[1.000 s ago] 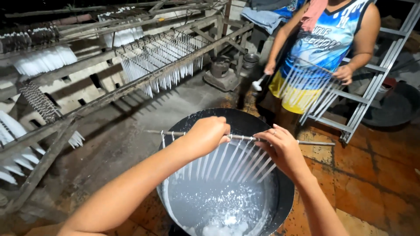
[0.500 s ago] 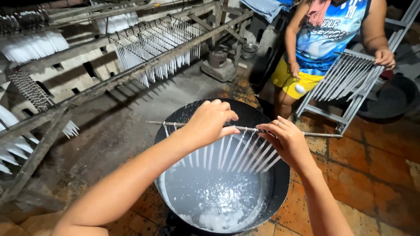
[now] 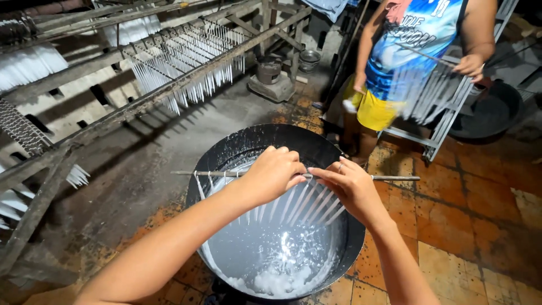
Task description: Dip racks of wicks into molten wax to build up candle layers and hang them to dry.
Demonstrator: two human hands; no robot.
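Rod [image 3: 389, 178] sat lower than a second before, and the thin white candles [image 3: 305, 204] hanging from it reached further down toward the pale wax in the black pot [image 3: 254, 140]. My left hand [image 3: 274, 174] and right hand [image 3: 349, 189] were both closed around the rod's middle, just beside each other. Judgement: a dip was under way. At far right, another person [image 3: 418, 39] swung a second row of candles.
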